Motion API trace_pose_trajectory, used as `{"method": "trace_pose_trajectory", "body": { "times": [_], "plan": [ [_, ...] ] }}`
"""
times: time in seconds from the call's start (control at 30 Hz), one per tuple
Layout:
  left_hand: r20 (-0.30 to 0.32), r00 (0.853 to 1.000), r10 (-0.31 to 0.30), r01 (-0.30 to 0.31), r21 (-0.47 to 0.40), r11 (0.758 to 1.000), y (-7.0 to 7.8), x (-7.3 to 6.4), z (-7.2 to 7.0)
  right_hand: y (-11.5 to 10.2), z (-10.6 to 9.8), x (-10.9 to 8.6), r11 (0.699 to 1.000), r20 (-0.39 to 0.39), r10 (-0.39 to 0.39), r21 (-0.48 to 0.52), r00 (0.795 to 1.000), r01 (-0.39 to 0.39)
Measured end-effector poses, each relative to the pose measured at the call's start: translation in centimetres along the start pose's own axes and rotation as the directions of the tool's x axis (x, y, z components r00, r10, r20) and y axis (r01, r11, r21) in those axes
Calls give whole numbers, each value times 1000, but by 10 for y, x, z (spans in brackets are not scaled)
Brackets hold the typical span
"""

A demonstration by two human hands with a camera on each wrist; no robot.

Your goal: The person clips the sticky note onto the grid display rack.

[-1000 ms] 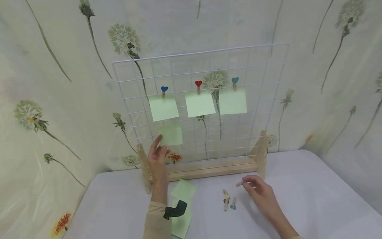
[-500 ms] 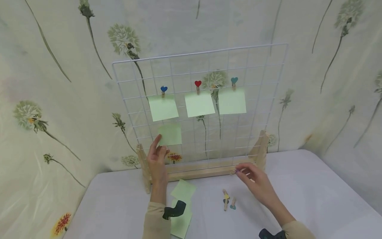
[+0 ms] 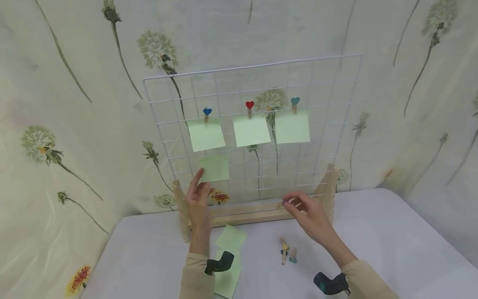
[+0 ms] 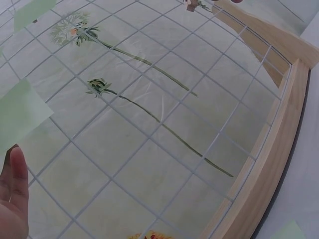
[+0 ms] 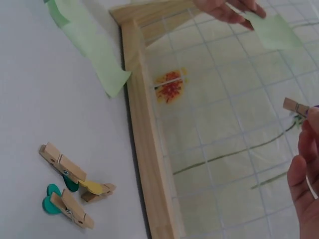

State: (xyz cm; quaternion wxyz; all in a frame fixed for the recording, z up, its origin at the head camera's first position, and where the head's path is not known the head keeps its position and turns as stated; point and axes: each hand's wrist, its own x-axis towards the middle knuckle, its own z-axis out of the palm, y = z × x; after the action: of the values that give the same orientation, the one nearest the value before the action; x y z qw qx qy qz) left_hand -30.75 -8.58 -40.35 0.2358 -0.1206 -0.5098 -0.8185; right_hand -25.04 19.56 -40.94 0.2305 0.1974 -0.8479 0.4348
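Observation:
My left hand holds a pale green paper note by its lower left part at the wire grid, below the leftmost hung note. In the right wrist view, that note slants out from the fingertips. My right hand pinches a small wooden clothespin between thumb and fingers, low before the grid's right half. A bit of purple shows at the fingertips; the rest of the clothespin's decoration is hidden. Two more notes hang under clothespins with a red heart and a teal heart.
A wooden stand supports the grid on a white-covered table. Several spare clothespins lie before it, with yellow, teal and dark decorations. Loose green notes lie partly under my left wrist. Behind is a flower-printed backdrop.
My right hand has carried the clothespin up and left, from over the table to the grid's lower part. The left hand keeps its place with the note.

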Motion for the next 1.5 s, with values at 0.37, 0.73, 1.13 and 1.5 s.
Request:
{"method": "trace_pose_trajectory", "body": {
  "times": [0.37,0.73,1.13,1.5],
  "plan": [
    [8,1000,-4,3,24,1000,1,1,0,-6,7,9,1000,-21,15,-26,1000,-15],
    [-1,1000,-5,5,28,1000,2,1,-2,-39,6,20,1000,-23,-4,14,1000,5],
    [-4,1000,-25,25,24,999,4,0,-1,-24,17,31,999,-3,-12,34,1000,13],
    [-12,999,-38,38,20,999,4,0,0,-33,22,40,980,-2,-45,194,999,44]
  ]
}}
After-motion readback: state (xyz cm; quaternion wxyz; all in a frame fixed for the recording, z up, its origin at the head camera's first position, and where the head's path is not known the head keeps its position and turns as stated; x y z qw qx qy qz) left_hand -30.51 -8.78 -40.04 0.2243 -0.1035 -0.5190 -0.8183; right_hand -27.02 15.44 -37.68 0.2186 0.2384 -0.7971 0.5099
